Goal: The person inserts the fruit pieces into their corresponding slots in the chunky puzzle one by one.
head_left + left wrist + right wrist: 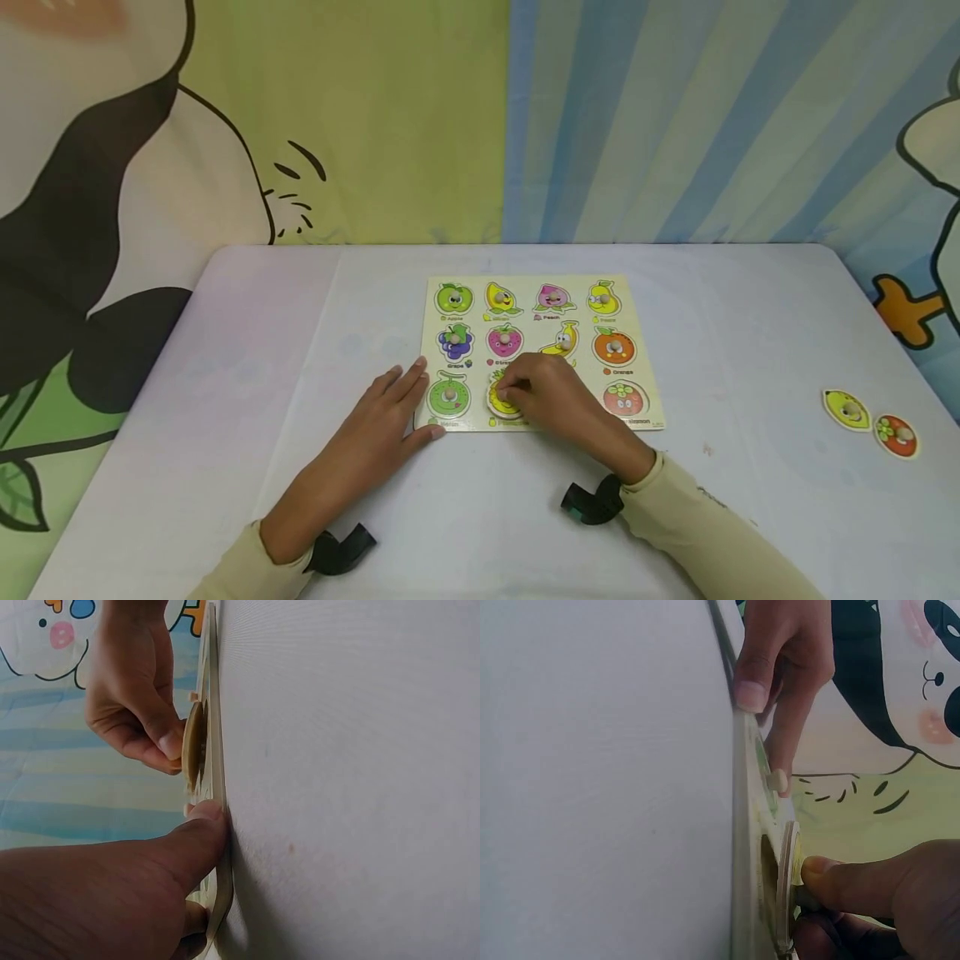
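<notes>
A wooden fruit puzzle board lies flat on the table, several knobbed fruit pieces set in it. My right hand pinches the knob of the pineapple piece between thumb and fingers over the board's front row. In both wrist views this piece stands slightly tilted, its edge raised from the board face. My left hand rests along the board's left edge, thumb at the front corner and fingers spread. Beside the pineapple sits the melon piece. Part of the front row is hidden under my right hand.
At the table's right side lie two loose pieces, a yellow lemon piece and a red persimmon piece, edges close together. The white table meets a printed cloth backdrop at its far edge.
</notes>
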{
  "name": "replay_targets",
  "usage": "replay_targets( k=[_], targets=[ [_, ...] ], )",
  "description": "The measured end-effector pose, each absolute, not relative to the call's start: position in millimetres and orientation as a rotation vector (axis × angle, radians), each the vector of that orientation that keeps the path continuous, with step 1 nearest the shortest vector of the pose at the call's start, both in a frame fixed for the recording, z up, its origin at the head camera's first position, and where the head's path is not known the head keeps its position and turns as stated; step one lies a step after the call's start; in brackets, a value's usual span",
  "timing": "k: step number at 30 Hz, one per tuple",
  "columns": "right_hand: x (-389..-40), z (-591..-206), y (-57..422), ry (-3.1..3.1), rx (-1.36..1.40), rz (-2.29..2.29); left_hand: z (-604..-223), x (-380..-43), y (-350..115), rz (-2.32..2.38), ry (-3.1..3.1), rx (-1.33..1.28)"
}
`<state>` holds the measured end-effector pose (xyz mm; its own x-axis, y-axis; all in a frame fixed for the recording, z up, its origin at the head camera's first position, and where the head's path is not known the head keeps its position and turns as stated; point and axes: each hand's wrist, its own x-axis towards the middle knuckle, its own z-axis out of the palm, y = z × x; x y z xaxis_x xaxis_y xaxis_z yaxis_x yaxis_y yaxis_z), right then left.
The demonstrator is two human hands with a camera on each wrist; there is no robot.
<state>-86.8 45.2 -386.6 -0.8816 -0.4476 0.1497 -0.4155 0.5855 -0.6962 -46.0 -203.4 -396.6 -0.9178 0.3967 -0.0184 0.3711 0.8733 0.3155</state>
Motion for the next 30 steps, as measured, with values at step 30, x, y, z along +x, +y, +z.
replay_targets(
  k=[30],
  targets=[
    [-88.3, -393.5, 51.6, 2.733, -0.795, -1.201, -395.8, -46.3, -204.6, 0.490, 2.949, 0.604]
  ],
)
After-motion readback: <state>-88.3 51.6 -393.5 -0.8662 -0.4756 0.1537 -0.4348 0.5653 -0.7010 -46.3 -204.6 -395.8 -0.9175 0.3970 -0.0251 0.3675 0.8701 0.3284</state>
